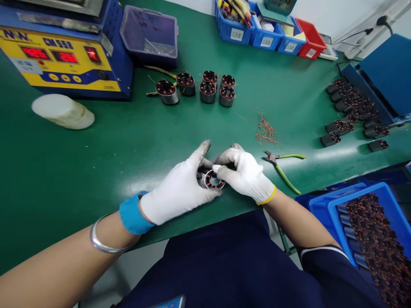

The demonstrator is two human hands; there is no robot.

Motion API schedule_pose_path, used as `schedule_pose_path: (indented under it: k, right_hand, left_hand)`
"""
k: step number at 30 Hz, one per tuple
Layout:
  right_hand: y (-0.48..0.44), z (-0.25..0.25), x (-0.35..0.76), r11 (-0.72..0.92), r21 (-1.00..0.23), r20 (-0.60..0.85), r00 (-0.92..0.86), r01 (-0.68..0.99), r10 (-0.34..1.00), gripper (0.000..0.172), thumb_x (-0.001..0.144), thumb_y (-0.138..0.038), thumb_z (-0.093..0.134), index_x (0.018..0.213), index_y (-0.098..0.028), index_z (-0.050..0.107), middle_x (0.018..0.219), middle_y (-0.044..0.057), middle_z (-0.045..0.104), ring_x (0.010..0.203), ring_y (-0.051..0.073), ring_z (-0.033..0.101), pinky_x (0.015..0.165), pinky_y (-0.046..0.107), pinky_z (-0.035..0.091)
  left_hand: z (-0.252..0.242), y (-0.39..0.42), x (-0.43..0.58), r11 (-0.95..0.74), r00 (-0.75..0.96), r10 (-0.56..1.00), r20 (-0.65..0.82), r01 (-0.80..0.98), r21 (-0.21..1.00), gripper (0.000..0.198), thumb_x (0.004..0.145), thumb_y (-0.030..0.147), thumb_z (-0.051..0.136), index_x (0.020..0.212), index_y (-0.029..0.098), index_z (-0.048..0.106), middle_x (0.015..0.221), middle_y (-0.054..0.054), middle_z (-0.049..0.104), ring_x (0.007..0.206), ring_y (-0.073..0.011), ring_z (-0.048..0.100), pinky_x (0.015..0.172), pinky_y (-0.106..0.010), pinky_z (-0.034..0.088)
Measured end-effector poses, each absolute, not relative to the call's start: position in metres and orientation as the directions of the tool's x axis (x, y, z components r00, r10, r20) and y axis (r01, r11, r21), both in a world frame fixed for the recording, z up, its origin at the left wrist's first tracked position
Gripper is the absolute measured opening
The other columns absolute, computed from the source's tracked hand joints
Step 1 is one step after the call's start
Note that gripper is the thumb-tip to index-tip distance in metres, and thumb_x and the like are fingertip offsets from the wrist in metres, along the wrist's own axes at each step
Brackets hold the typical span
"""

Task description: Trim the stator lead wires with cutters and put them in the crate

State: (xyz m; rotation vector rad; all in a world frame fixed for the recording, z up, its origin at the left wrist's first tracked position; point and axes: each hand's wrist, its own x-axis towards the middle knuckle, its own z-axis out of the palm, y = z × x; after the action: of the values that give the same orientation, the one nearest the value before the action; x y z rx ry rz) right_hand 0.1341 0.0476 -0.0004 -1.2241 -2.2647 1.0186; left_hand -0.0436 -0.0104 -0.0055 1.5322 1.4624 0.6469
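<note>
In a white glove, my left hand (pixel 183 186) is closed around a motor stator (pixel 214 180), a short metal ring with copper windings, near the table's front edge. My right hand (pixel 242 173), also gloved, has its fingers pinched at the stator's upper rim; whatever lies between the fingertips is hidden. To the right of that hand lie green-handled cutting pliers (pixel 282 164) with the handles spread. Beyond them is a small heap of copper wire clippings (pixel 266 129). Several more stators (pixel 207 92) stand in a group farther back on the green table.
A yellow and blue device (pixel 70 60) stands at the back left, with a white cylinder (pixel 62 111) before it. Behind are a purple bin (pixel 150 36) and blue boxes (pixel 237 34). More stators (pixel 349 105) stand at right; a blue crate (pixel 334 218) full of them sits below the edge.
</note>
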Motion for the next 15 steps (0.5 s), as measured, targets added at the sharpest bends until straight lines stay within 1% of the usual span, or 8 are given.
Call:
schedule_pose_path:
  k: [1,3,6,9,10,12,14,15]
  right_hand:
    - [0.045,-0.004,0.135,0.359,-0.764,0.014,-0.543,0.536,0.840,0.015,0.084,-0.030,0.059,0.074,-0.019,0.062,0.077,0.000,0.068,0.075,0.014,0.061,0.108,0.043,0.034]
    - [0.039,-0.011,0.143,0.346,-0.772,0.027,-0.516,0.533,0.856,0.018,0.086,-0.026,0.055,0.069,-0.020,0.058,0.072,-0.001,0.066,0.069,0.013,0.059,0.110,0.043,0.032]
    - [0.029,-0.017,0.160,0.371,-0.720,0.007,-0.528,0.587,0.849,0.018,0.088,-0.026,0.054,0.071,-0.020,0.057,0.074,-0.001,0.065,0.072,0.013,0.059,0.113,0.046,0.029]
    - [0.022,-0.011,0.171,0.440,-0.607,-0.023,-0.568,0.662,0.823,0.018,0.089,-0.029,0.053,0.074,-0.020,0.060,0.078,0.003,0.065,0.081,0.018,0.060,0.101,0.044,0.042]
    - [0.020,-0.005,0.172,0.464,-0.550,-0.014,-0.564,0.694,0.826,0.018,0.089,-0.030,0.053,0.077,-0.020,0.062,0.083,0.005,0.066,0.085,0.020,0.061,0.097,0.044,0.045]
    - [0.015,0.009,0.173,0.506,-0.440,0.081,-0.529,0.742,0.845,0.019,0.089,-0.033,0.053,0.092,-0.019,0.065,0.102,0.012,0.066,0.102,0.027,0.060,0.095,0.047,0.045]
    - [0.008,0.022,0.171,0.560,-0.385,0.200,-0.526,0.734,0.827,0.035,0.088,-0.042,0.055,0.115,-0.020,0.061,0.128,0.015,0.057,0.120,0.033,0.052,0.099,0.049,0.043]
    - [0.005,0.025,0.169,0.592,-0.378,0.212,-0.556,0.711,0.804,0.047,0.086,-0.047,0.057,0.126,-0.021,0.056,0.138,0.015,0.050,0.124,0.035,0.049,0.098,0.049,0.044]
  left_hand:
    - [-0.006,-0.010,-0.044,0.094,0.165,0.966,-0.202,0.502,0.860,0.105,0.067,0.034,0.071,0.152,0.015,0.015,0.114,-0.010,0.068,0.097,-0.0255,0.068,0.084,-0.038,0.054]
    - [-0.006,-0.009,-0.045,0.079,0.175,0.965,-0.197,0.524,0.848,0.103,0.067,0.033,0.071,0.152,0.016,0.017,0.112,-0.009,0.068,0.098,-0.0251,0.067,0.085,-0.038,0.054]
    - [-0.005,-0.008,-0.046,0.054,0.205,0.959,-0.195,0.546,0.836,0.102,0.066,0.030,0.071,0.152,0.015,0.018,0.109,-0.008,0.069,0.094,-0.0230,0.067,0.085,-0.036,0.054]
    - [-0.004,-0.008,-0.046,0.053,0.220,0.953,-0.208,0.555,0.830,0.101,0.066,0.031,0.071,0.151,0.014,0.019,0.110,-0.008,0.069,0.096,-0.0229,0.067,0.086,-0.035,0.053]
    - [-0.004,-0.008,-0.046,0.054,0.221,0.952,-0.212,0.560,0.826,0.101,0.067,0.031,0.071,0.151,0.014,0.019,0.111,-0.008,0.068,0.098,-0.0231,0.067,0.088,-0.036,0.053]
    - [-0.005,-0.007,-0.046,0.043,0.229,0.952,-0.204,0.561,0.827,0.100,0.067,0.030,0.071,0.151,0.015,0.020,0.113,-0.008,0.068,0.099,-0.0232,0.066,0.090,-0.036,0.052]
    - [-0.007,-0.007,-0.047,0.019,0.250,0.951,-0.183,0.543,0.840,0.100,0.067,0.030,0.071,0.151,0.014,0.020,0.113,-0.008,0.069,0.098,-0.0229,0.067,0.088,-0.036,0.053]
    - [-0.007,-0.007,-0.048,0.006,0.260,0.950,-0.171,0.536,0.844,0.100,0.067,0.030,0.071,0.151,0.014,0.020,0.113,-0.009,0.068,0.098,-0.0229,0.067,0.088,-0.035,0.053]
